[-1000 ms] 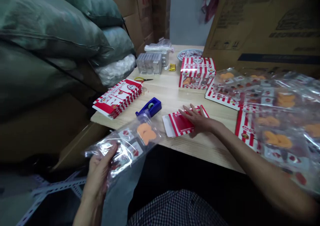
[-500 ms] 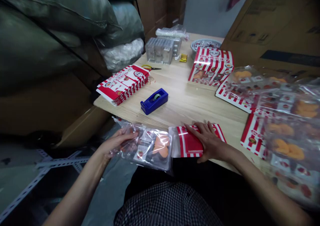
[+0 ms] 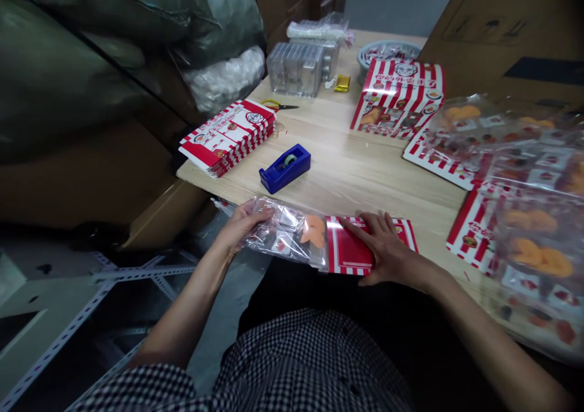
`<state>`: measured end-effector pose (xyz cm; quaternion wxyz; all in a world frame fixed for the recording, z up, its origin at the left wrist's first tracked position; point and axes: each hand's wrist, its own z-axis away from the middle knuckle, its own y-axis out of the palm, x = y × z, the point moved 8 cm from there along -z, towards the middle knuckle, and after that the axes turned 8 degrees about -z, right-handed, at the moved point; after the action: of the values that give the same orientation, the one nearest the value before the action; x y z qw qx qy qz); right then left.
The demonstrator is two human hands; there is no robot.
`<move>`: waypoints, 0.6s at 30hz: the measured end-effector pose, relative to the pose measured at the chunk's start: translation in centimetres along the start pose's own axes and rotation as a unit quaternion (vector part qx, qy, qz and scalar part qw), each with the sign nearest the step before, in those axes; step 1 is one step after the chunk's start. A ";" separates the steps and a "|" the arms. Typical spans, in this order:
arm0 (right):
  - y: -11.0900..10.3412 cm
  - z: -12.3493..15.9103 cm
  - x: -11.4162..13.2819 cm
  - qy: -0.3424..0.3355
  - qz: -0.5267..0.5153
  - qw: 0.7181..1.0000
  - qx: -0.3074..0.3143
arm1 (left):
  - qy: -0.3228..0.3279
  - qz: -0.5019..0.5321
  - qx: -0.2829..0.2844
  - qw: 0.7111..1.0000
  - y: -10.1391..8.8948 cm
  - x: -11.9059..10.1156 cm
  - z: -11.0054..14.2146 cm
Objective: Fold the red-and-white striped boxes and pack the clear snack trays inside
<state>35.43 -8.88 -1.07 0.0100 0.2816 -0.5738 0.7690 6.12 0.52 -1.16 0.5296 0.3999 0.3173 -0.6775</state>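
My left hand (image 3: 249, 220) is closed on the near-left end of a clear plastic pack (image 3: 292, 235) with orange pieces and small white packets inside. The pack's right end meets the left edge of a red-and-white printed card (image 3: 349, 251) at the table's front edge. My right hand (image 3: 383, 247) lies over the card with its fingers spread, pressing on it. A blue tape dispenser (image 3: 286, 168) stands just beyond the pack. A stack of folded red-and-white cards (image 3: 230, 135) sits at the table's left edge.
Several filled clear packs (image 3: 538, 235) lie on striped cards at the right. One striped box (image 3: 399, 98) stands farther back, near a bowl of packets (image 3: 387, 52). Clear plastic trays (image 3: 295, 70), scissors (image 3: 285, 106) and a gold sachet (image 3: 342, 83) are at the back.
My left hand has moved right and away from me with the clear pack, whose end now meets the card. My right hand stays spread on the card. The view has shifted slightly.
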 end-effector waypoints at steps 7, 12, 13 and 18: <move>0.3 0.1 -0.2 0.010 0.018 1.000 -0.009 | 0.017 -0.043 -0.035 0.998 0.4 -0.6 0.2; 0.5 0.0 0.0 0.007 0.017 1.000 -0.017 | 0.093 -0.123 -0.051 0.987 -0.3 -1.8 0.1; 0.6 0.0 0.0 0.006 0.016 1.000 -0.017 | 0.123 -0.155 -0.066 0.978 -0.5 -2.4 0.2; 0.8 0.0 0.3 0.010 0.013 1.000 -0.024 | 0.229 -0.334 -0.138 0.904 0.0 -5.2 1.6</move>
<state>34.94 -9.24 -1.64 0.0128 0.2663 -0.5958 0.7576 6.43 1.57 4.19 0.2350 0.3377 0.6354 -0.6535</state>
